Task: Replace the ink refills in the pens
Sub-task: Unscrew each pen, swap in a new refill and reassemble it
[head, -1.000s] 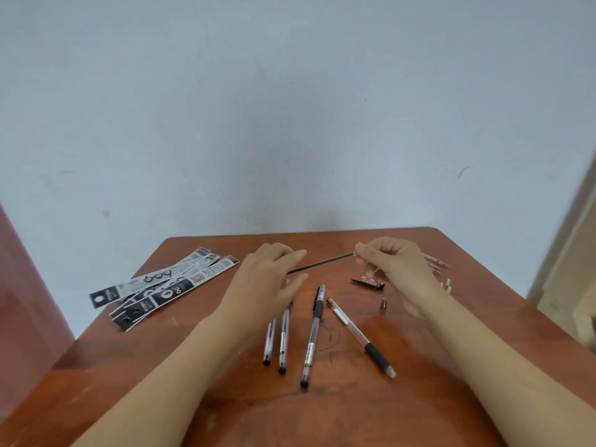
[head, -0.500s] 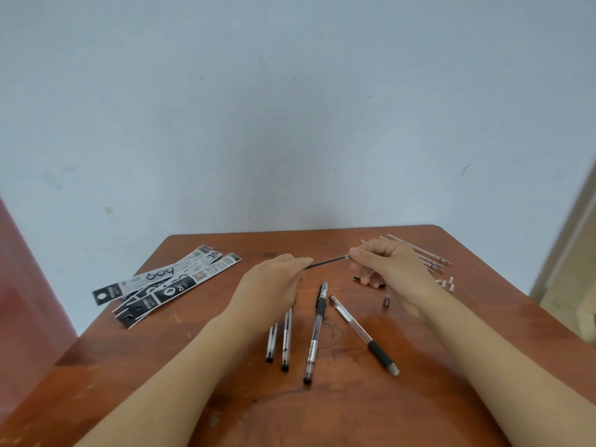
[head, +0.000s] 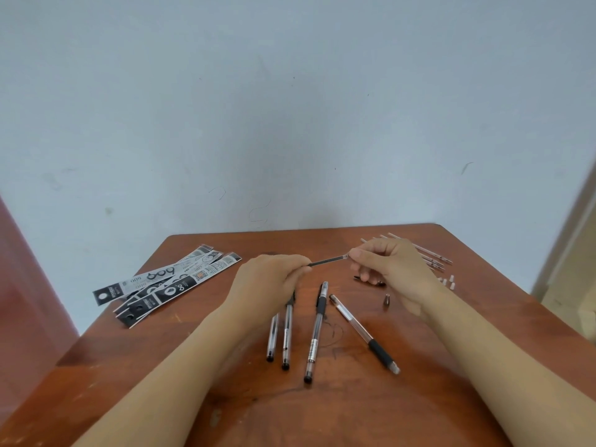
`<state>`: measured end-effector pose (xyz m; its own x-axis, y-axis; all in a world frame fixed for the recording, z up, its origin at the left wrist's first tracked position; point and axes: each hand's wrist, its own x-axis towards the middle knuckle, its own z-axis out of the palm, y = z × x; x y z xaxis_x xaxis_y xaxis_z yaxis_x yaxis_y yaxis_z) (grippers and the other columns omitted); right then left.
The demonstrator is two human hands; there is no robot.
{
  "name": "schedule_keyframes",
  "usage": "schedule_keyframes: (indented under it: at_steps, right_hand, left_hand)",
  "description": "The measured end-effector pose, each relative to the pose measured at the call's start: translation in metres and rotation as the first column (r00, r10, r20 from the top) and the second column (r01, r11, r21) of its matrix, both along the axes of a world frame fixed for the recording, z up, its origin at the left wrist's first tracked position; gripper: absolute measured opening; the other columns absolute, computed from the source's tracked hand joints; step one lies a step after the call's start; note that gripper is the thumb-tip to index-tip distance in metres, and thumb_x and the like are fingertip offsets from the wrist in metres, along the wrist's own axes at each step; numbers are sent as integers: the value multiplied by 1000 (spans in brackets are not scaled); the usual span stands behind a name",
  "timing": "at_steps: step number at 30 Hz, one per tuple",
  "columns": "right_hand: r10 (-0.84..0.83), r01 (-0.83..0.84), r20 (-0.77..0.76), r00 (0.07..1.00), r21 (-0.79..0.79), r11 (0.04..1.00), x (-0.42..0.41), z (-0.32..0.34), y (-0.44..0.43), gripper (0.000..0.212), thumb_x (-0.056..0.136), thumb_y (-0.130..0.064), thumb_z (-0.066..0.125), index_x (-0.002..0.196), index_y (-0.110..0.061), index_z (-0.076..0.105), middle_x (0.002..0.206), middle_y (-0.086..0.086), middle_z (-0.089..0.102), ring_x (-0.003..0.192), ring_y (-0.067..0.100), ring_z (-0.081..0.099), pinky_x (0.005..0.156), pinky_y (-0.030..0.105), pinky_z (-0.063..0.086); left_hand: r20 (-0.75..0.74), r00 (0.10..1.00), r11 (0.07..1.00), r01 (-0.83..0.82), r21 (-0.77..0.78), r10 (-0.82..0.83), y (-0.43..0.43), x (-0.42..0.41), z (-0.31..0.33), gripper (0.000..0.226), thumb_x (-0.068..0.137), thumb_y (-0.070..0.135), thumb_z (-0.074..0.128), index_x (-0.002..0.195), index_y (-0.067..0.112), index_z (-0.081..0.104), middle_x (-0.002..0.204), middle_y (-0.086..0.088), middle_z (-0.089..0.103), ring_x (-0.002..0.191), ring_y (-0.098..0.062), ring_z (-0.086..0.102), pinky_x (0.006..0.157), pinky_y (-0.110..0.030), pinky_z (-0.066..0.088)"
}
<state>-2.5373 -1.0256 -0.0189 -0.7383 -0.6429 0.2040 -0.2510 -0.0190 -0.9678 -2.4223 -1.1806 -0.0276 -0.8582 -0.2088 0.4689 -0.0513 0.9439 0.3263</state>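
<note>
now both hands (head: 395, 269) pinch the refill (head: 327, 261) between them.

1 wide-angle view from the person's head, facing forward and down across the table (head: 322, 414) toward the wall (head: 290, 108) behind it; set near, the table's front edge cropped below.

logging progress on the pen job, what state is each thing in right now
refill, off the table, held at both ends
left hand, gripping the refill's dark end
right hand, pinching its clear end
pen barrel, lying flat, no metal tip on it
metal tip, loose on the table
middle pen, assembled, lying flat
refill packets, lying overlapped
</note>
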Motion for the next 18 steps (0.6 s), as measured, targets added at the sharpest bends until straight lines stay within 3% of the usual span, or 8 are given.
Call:
schedule_keyframes:
  at_steps: [4,9,12,14,16,18]
  right_hand:
    - [1,-1,2,1000,-74,997,-2,2,1,21,84,-3,59,65,-11,64,46,-5,61,40,1,48,45,13,41]
    - [24,-24,-5,1000,-57,998,-8,4,5,23,83,-2,59,64,-13,67,49,-4,63,41,3,49,52,14,47]
    - [-115,154,156,981,-261,953,-28,14,24,38,86,0,54,53,-13,70,49,-4,63,41,2,48,46,11,43]
    - [-207,259,184,961,-328,908,-45,19,42,37,86,1,54,54,-10,69,50,-4,63,41,3,48,44,12,42]
    - [-339,333,-35,940,-114,936,-54,16,49,26,84,0,60,62,-13,67,49,-3,61,42,2,49,47,13,43]
    - [-345,410,-306,887,178,895,-55,11,47,15,83,-4,62,72,-11,69,54,-5,58,43,2,51,47,12,41]
  left_hand:
    - [49,998,989,33,147,-41,-2,0,6,22,92,25,46,90,17,66,69,5,65,57,-12,54,66,-30,49]
    - [96,990,964,75,254,-102,3,-1,9,21,92,22,47,81,21,65,63,6,64,63,-22,59,77,-37,51]
    - [165,986,981,0,194,-32,-10,2,6,33,92,21,46,64,35,53,59,10,61,54,-1,52,71,-32,49]
    - [159,987,976,-65,207,32,-23,5,2,28,92,22,47,68,31,58,59,10,62,49,5,48,66,-27,45]
    - [104,992,960,-96,262,71,-29,6,0,21,92,22,48,79,25,64,60,9,63,48,7,48,58,-24,39]
    - [61,995,956,-98,276,84,-27,3,-2,18,91,22,49,84,26,65,61,9,64,49,3,50,54,-22,37]
